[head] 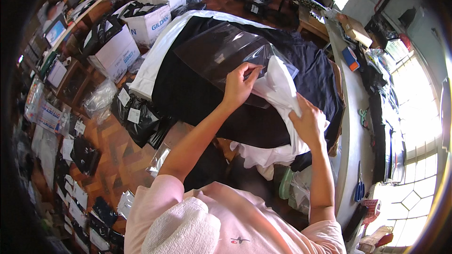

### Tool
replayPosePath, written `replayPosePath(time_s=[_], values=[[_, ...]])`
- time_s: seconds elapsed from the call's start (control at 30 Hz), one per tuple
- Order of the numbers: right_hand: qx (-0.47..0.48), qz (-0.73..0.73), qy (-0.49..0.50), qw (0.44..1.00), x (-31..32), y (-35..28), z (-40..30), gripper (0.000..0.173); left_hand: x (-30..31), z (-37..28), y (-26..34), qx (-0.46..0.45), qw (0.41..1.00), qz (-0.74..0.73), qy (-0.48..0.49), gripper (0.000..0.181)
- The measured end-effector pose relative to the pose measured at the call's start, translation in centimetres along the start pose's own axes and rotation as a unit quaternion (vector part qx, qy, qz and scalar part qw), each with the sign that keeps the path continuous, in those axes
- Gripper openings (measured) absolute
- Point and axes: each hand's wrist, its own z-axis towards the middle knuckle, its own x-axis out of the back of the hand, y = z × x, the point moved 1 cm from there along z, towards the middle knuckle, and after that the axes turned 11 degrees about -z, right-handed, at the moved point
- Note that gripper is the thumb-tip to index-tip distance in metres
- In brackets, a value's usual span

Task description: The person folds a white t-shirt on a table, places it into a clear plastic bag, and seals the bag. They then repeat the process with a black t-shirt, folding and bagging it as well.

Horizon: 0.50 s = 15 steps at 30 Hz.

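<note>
A white cloth garment (279, 84) is gripped in my right hand (309, 120), and part of it hangs over the near edge of a surface covered with black cloth (219, 116). Its upper end lies against a clear plastic bag (226, 49) spread on the black cloth. My left hand (240, 86) is at the bag's near side, thumb and forefinger pinched on what looks like its thin film. How far the garment's end reaches inside the bag is hard to make out.
On the right runs a long grey ledge (348, 120) with blue-handled scissors (359, 187) and a tape dispenser (370, 211). White cardboard boxes (116, 53) and a black plastic bag (134, 116) stand on the left. Labelled packages (84, 155) lie on the parquet floor (113, 148).
</note>
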Motion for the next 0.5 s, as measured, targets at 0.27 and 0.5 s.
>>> replayPosePath(time_s=[0.27, 0.5], values=[[0.113, -0.137, 0.025, 0.984, -0.2, -3.0, -0.5, 0.050, -1.3, 2.1, 0.6, -0.239, 0.959, 0.150, -0.011, 0.011], [-0.015, 0.018, 0.022, 0.999, -0.4, -1.9, 2.2, 0.044, -1.4, -0.6, 4.0, -0.330, 0.882, 0.337, 0.002, 0.024]])
